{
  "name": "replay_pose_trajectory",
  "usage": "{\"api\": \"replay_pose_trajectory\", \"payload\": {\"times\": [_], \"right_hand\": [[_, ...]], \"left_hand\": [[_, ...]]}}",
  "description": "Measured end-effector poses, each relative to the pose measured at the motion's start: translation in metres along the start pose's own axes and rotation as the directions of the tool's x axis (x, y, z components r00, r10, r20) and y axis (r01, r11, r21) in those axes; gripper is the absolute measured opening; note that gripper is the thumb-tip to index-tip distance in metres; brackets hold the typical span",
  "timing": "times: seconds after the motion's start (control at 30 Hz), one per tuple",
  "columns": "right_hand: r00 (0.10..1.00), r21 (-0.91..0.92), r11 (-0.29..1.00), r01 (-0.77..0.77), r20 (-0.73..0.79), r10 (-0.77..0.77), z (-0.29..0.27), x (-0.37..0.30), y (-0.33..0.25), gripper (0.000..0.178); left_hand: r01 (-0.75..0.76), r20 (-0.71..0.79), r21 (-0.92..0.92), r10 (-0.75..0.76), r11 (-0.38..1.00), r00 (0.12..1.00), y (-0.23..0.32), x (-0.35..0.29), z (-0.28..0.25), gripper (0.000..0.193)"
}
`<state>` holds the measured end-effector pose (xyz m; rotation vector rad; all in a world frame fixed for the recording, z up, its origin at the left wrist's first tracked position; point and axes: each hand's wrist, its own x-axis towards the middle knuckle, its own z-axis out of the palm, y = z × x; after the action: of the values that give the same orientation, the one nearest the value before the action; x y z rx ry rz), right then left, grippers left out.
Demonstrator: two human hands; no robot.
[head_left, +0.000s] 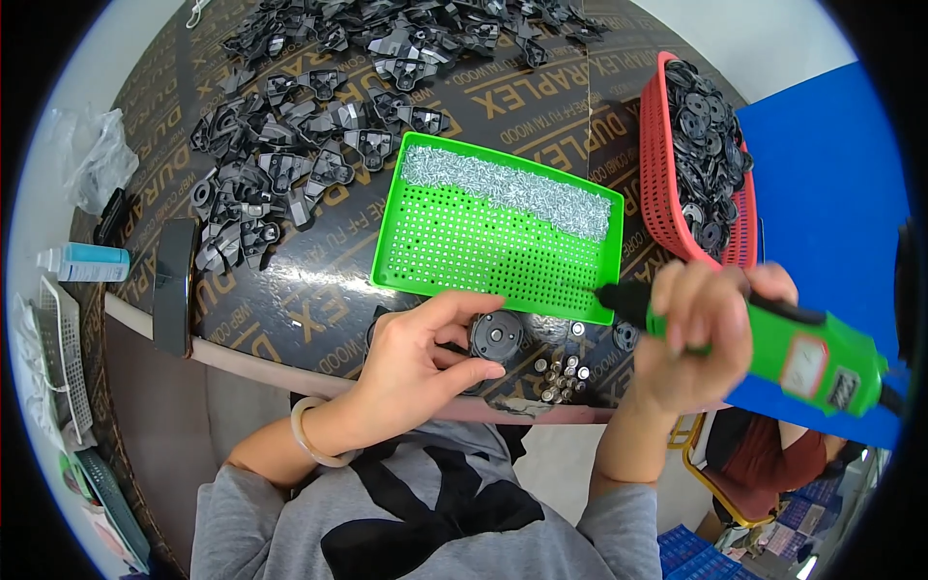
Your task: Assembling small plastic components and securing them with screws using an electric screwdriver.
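Note:
My left hand (414, 346) is closed around a round black plastic disc (501, 333), thumb on its near side and fingers on its far side. My right hand (698, 333), slightly blurred, grips a green electric screwdriver (798, 352). Its black nose points left, over the near right corner of a green perforated tray (389, 237), and the bit's tip is too blurred to make out. Small silver screws (503, 184) are heaped along the far side of that tray. Several small metal cylinders (564, 379) stand and lie just right of the disc, near the table edge.
Many black plastic parts (290, 145) cover the far and left table. A red basket (662, 184) full of black discs (706, 135) stands at the right, beside a blue surface (822, 184). At far left are a blue spray bottle (92, 262) and a dark upright block (175, 288).

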<state>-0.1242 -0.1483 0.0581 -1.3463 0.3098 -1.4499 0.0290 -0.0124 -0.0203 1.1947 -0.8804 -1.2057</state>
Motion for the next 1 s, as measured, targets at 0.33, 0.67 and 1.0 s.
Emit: {"api": "replay_pose_trajectory", "payload": {"times": [0.33,0.67,1.0], "right_hand": [[0.961,0.188,0.975,-0.115,0.271,0.061,0.026,-0.036,-0.039,0.041],[0.968,0.098,0.988,-0.122,0.233,0.097,0.036,-0.038,-0.028,0.031],[0.971,0.108,0.98,-0.17,0.19,0.147,0.042,-0.042,-0.025,0.03]], "left_hand": [[-0.013,0.034,0.008,0.013,1.0,0.999,0.001,-0.001,0.004,0.054],[-0.023,0.028,0.052,0.022,0.998,0.999,0.007,-0.003,0.003,0.053],[0.013,0.012,0.102,-0.014,0.995,1.0,0.011,-0.003,0.002,0.051]]}}
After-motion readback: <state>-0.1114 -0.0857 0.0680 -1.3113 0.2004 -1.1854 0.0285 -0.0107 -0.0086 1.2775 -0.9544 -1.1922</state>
